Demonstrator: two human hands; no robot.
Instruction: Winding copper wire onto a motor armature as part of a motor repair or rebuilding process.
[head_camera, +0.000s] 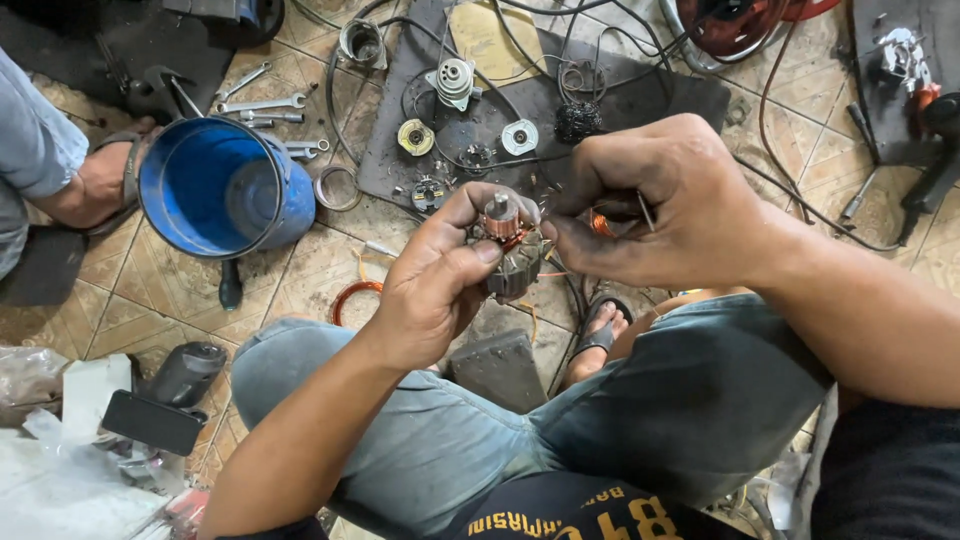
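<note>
Bright blue bucket (222, 187), copper-orange wire coil (352, 294), grey armature (510, 250) with copper-coloured commutator, beige patterned tile floor (150, 290), faded blue jeans (450, 440), dark grey mat (620, 100)

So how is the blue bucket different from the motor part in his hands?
The blue bucket is large, hollow plastic, lying tipped on the tiled floor; the motor part is small, dark metal with copper wire, gripped by the left hand while the right hand pinches beside it. Both are round.
</note>
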